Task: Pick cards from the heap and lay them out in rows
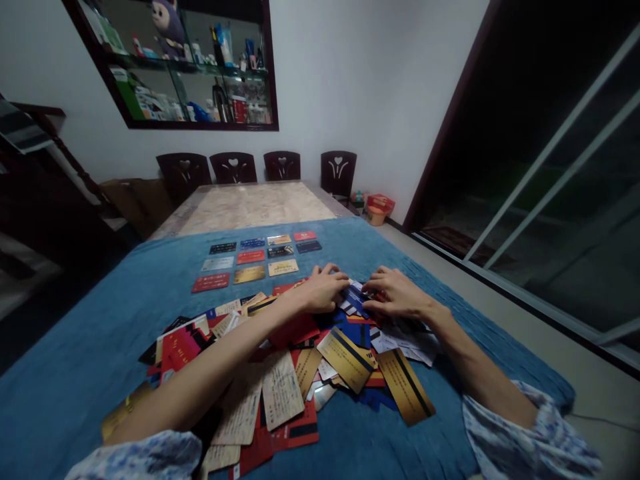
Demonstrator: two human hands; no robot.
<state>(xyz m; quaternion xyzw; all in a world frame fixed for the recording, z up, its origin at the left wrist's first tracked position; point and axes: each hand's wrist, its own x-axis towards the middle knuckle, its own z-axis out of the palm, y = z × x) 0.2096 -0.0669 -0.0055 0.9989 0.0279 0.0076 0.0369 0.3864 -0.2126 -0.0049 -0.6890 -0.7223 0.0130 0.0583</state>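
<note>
A heap of mixed plastic cards (345,357) in red, gold, blue and cream lies spread before me. My left hand (324,289) reaches over its far side, fingers bent and apart, with the tips down among the cards. Facing it, my right hand (397,293) rests at the heap's right, thumb and fingers apart at the edge of a blue card (355,300). That blue card lies between the two hands. Beyond the heap, several cards sit face up in neat rows, among them a red card (211,283) and a gold card (249,274). My left forearm covers part of the heap.
A blue cloth (90,333) covers the near table; the far part is a bare marbled tabletop (255,203). Several dark chairs (283,165) stand behind it. A glass-shelved wall cabinet (200,67) hangs at the back, and a sliding glass door (550,167) is on the right.
</note>
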